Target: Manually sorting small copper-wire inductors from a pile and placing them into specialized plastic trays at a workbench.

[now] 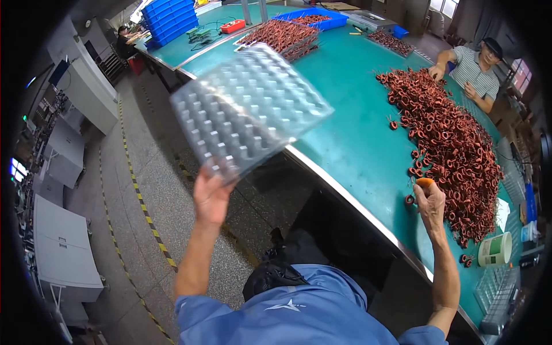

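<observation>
My left hand [213, 192] grips the near corner of a clear plastic blister tray [247, 109] with rows of moulded pockets. The tray is raised and tilted over the table's edge, slightly blurred, and I see no parts in its pockets. My right hand [431, 202] is over the green tabletop with its fingers drawn together. A smooth orange piece [425, 181] shows at its fingertips; whether it is held or worn on a finger, I cannot tell. Just beside this hand lies a heap of small reddish-brown wire-wound rings [454, 149], with one loose ring [409, 199] left of the fingers.
Across the table, a person in a striped shirt [480, 72] handles the heap's far side. A white-green tub [495, 249] and clear trays [495, 290] stand at the right. Farther back are another ring pile [282, 37], a blue bin [313, 20] and stacked blue crates [169, 23].
</observation>
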A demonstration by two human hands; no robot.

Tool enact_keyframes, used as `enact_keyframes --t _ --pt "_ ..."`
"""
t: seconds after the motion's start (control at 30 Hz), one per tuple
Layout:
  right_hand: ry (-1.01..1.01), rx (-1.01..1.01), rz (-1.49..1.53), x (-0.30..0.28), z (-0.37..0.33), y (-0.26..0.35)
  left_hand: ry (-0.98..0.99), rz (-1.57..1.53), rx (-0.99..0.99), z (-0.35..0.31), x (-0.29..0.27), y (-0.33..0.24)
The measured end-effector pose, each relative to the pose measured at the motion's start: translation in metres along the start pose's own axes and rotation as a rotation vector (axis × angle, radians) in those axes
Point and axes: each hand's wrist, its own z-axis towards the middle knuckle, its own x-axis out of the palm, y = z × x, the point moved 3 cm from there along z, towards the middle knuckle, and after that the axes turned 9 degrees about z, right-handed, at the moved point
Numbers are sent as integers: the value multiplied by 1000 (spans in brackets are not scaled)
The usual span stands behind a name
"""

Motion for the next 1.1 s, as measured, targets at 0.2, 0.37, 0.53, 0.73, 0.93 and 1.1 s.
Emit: enact_keyframes --t 0.2,0.37,0.53,0.73,0.93,1.1 --pt "-109 -130 -580 -17 -10 46 143 21 -255 -2 68 65" --pt "180 -644 -137 52 -12 127 183 6 -461 -18 82 96" --pt "446 -818 -25 142 -20 171 85 154 -468 -29 83 104" --pt "411 -896 90 157 -26 165 188 -21 -387 -31 86 93" --pt "252 -989 209 140 -29 170 342 -209 -273 -24 102 109" --pt "121 -898 223 120 -18 165 436 -168 -183 -20 118 111"
